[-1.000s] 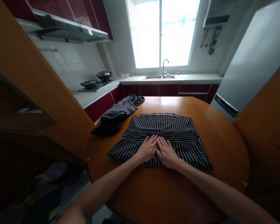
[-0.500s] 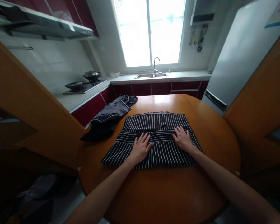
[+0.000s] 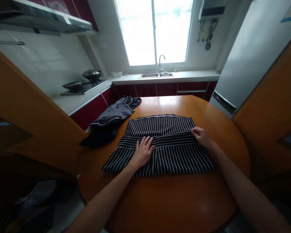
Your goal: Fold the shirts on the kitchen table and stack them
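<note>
A black apron with white stripes [image 3: 174,160] lies spread on the wooden table [image 3: 174,200], a band of crosswise stripes running over its middle. My left hand [image 3: 143,152] rests flat on it, left of centre, fingers spread across the band. At the right end of that band, my right hand [image 3: 201,136] has its thumb and fingers pinched together on the cloth's upper edge. The band's top edge slants slightly up toward those fingertips.
Dark grey clothing with pale piping [image 3: 113,113] lies heaped at the table's left edge. Beyond the table are a counter with a sink [image 3: 149,75], a stove with pans [image 3: 92,75] and a fridge [image 3: 242,55]. Orange wooden panels flank both sides.
My right hand has slid right from lying open on the band to pinching its right end. My left hand stays flat on the apron. The view has shifted slightly.
</note>
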Available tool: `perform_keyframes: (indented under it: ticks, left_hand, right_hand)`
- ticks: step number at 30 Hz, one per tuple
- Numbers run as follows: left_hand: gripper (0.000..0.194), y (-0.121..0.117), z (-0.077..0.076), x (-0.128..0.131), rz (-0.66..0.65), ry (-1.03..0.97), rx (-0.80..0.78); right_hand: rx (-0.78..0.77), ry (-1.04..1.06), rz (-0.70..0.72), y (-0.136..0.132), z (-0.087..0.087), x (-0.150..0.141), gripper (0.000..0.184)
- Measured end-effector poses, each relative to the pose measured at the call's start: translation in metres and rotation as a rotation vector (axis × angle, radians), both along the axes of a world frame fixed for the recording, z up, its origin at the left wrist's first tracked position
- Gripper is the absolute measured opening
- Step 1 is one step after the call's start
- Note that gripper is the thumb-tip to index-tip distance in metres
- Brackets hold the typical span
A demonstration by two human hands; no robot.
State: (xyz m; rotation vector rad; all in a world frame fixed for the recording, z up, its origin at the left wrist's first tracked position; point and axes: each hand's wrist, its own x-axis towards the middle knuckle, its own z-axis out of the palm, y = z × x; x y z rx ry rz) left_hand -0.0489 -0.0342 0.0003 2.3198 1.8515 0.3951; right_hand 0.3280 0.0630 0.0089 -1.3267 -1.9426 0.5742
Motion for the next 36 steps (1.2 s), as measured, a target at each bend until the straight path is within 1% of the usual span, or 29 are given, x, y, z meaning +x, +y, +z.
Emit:
perform_keyframes:
  ticks: [2,4,5,6,7,11,17,19,21,23,24,25,27,29,32,33,36]
  left_hand:
    - [0.056,0.000,0.000,0.000,0.002,0.005,0.004]
    - [0.056,-0.001,0.001,0.001,0.007,0.012,0.000]
    - [0.056,-0.001,0.001,0.001,0.008,0.016,-0.003]
    - [0.056,-0.001,0.001,0.001,0.008,0.018,-0.004]
    - [0.057,-0.001,0.002,0.001,0.006,0.020,-0.005]
    - [0.057,0.000,0.002,0.001,0.003,0.029,-0.002]
    - [0.057,0.001,-0.001,-0.002,0.008,0.019,-0.016]
    - [0.055,0.001,0.003,-0.001,0.013,0.001,-0.039]
    - [0.052,0.004,0.014,0.004,0.044,-0.025,-0.043]
    - [0.049,0.011,0.030,0.017,0.027,-0.060,0.012]
    - [0.047,0.017,0.039,0.026,-0.015,-0.082,0.048]
    - [0.045,0.024,0.046,0.037,-0.084,-0.104,0.071]
    - [0.041,0.042,0.054,0.061,-0.211,-0.138,0.034]
    - [0.036,0.061,0.055,0.084,-0.259,-0.135,-0.034]
    - [0.026,0.085,0.047,0.106,-0.284,-0.121,-0.087]
    - [0.026,0.090,0.044,0.109,-0.294,-0.117,-0.092]
    - [0.037,0.100,0.037,0.112,-0.312,-0.092,-0.100]
  right_hand:
    - [-0.171,0.074,-0.001,0.000,0.005,0.003,0.030]
    - [-0.369,0.090,-0.033,0.000,0.005,0.005,0.029]
    - [-0.443,0.087,-0.054,0.001,0.004,0.005,0.028]
    - [-0.489,0.081,-0.076,0.001,0.002,0.005,0.027]
    - [-0.504,0.075,-0.100,0.002,0.000,0.005,0.025]
    - [-0.462,0.088,-0.192,0.000,-0.003,0.010,0.025]
    - [-0.489,0.279,-0.058,-0.016,-0.001,0.031,0.030]
    - [-0.479,0.301,-0.059,-0.017,-0.004,0.032,0.030]
    - [-0.464,0.316,-0.073,-0.015,-0.007,0.030,0.035]
    - [-0.450,0.332,-0.089,-0.011,-0.009,0.026,0.040]
    - [-0.444,0.341,-0.094,-0.009,-0.010,0.024,0.042]
    - [-0.439,0.348,-0.096,-0.008,-0.010,0.022,0.043]
    - [-0.434,0.355,-0.094,-0.007,-0.010,0.020,0.045]
    - [-0.428,0.356,-0.084,-0.008,-0.008,0.019,0.048]
    - [-0.399,0.354,-0.075,-0.012,-0.005,0.018,0.050]
    - [-0.384,0.352,-0.080,-0.012,-0.004,0.018,0.051]
    - [-0.342,0.320,-0.133,-0.011,-0.005,0.016,0.052]
